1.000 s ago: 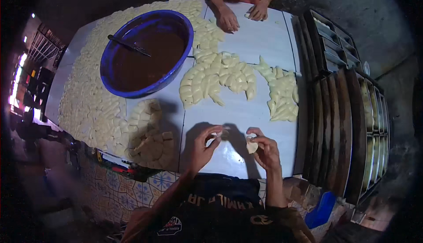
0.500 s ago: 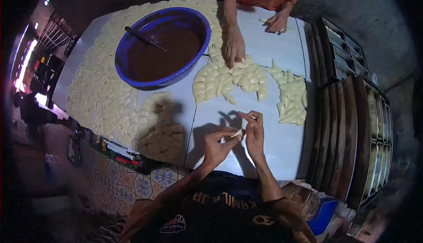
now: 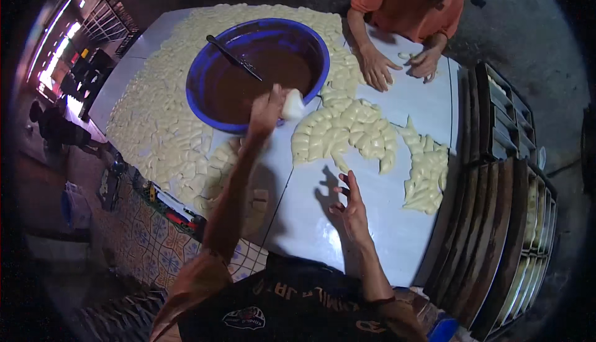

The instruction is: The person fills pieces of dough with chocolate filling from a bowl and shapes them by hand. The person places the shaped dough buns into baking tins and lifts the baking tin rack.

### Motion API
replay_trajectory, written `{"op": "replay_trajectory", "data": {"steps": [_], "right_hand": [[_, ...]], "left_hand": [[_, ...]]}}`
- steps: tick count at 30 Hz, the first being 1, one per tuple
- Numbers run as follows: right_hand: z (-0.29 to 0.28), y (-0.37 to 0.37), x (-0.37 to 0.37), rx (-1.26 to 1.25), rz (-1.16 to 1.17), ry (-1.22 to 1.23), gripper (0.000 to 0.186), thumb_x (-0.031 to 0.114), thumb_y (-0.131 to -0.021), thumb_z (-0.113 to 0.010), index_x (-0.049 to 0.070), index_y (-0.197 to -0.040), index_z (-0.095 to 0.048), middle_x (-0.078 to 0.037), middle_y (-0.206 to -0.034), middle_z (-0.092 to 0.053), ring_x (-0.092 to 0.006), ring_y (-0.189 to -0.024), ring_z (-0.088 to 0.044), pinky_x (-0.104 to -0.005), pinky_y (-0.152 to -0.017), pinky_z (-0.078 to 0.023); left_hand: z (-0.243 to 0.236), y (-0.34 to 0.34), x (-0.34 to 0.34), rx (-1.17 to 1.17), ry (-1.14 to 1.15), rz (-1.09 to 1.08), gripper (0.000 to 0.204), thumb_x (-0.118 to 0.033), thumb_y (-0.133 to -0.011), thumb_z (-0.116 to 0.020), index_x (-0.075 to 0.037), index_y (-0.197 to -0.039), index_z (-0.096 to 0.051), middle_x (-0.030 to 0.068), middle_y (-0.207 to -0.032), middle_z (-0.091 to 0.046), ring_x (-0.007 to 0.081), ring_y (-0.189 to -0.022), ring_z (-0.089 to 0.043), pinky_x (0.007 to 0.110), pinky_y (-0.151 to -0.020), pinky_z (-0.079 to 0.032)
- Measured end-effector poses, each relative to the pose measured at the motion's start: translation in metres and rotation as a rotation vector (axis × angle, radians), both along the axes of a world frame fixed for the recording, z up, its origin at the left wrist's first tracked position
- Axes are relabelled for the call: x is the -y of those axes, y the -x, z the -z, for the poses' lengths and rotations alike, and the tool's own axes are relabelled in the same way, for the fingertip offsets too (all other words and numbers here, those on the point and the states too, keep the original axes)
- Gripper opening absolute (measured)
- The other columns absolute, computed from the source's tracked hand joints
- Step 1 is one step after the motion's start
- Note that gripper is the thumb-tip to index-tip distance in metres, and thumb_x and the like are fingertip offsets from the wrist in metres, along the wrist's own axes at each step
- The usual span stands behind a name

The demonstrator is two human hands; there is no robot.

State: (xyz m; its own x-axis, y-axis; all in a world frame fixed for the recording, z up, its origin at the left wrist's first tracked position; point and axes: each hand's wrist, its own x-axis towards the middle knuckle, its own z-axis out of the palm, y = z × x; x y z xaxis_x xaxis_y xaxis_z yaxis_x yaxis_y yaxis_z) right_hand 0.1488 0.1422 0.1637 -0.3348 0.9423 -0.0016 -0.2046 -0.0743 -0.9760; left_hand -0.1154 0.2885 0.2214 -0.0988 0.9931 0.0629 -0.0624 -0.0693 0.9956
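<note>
White tiled desk (image 3: 310, 202), on which we listed the following. One dough piece (image 3: 293, 104), pale and blurred, clamped in the fingers of our left hand (image 3: 267, 111), before the near rim of a blue basin (image 3: 222, 125); whether it touched the rim, we could not tell. Basin contents: brown liquid (image 3: 218, 94), with a dark utensil (image 3: 233, 56) slanting in over the far rim. Our right hand (image 3: 355, 221): fingers spread apart, above bare tile. Cream-coloured dough: one broad spread (image 3: 146, 118) around the basin, one curved cluster (image 3: 316, 136) beyond our right hand, one smaller cluster (image 3: 425, 174) to its right. Far side: one co-worker (image 3: 410, 13), orange top, both hands at the surface. Right side: stacked baking moulds (image 3: 506, 218).
</note>
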Motion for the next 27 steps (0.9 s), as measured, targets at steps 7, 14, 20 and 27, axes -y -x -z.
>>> {"op": "replay_trajectory", "data": {"steps": [7,14,20,27], "right_hand": [[0.019,0.012,0.007,-0.105,-0.002,0.049,0.081,0.05,-0.09,-0.058,0.008,-0.149,-0.021,-0.009,-0.145,-0.035,-0.015,-0.115,-0.045,-0.0289,-0.083,-0.048],[0.021,0.027,-0.014,-0.47,0.049,0.371,0.063,0.024,-0.097,-0.052,0.002,-0.148,-0.021,-0.012,-0.131,-0.05,-0.0178,-0.101,-0.057,-0.0256,-0.081,-0.049],[0.025,0.044,0.018,-0.164,0.257,0.368,0.027,0.012,-0.092,-0.059,-0.005,-0.113,-0.06,-0.007,-0.106,-0.061,-0.0152,-0.087,-0.059,-0.0257,-0.077,-0.049],[0.017,0.027,0.046,0.387,0.298,-0.465,0.017,-0.003,-0.086,-0.059,-0.003,-0.103,-0.063,-0.014,-0.111,-0.051,-0.0165,-0.092,-0.056,-0.0261,-0.077,-0.048]], "left_hand": [[0.011,0.052,-0.055,-0.837,0.491,0.235,0.095,-0.073,-0.089,-0.01,0.001,-0.099,-0.068,0.0227,-0.092,-0.066,0.0326,-0.104,-0.058,0.042,-0.097,-0.038],[0.021,-0.025,0.07,-0.103,0.169,0.076,0.079,-0.062,-0.096,-0.016,0.002,-0.123,-0.054,0.0214,-0.109,-0.064,0.0312,-0.102,-0.061,0.038,-0.095,-0.042],[0.027,-0.089,0.157,0.35,0.561,-0.035,0.061,-0.054,-0.097,-0.036,-0.006,-0.131,-0.051,0.0103,-0.122,-0.058,0.0242,-0.111,-0.055,0.036,-0.101,-0.035],[0.035,-0.086,0.2,-0.22,0.193,0.212,0.024,0.0,-0.09,-0.06,0.005,-0.113,-0.062,0.0117,-0.112,-0.059,0.0193,-0.094,-0.062,0.029,-0.081,-0.052]]}}
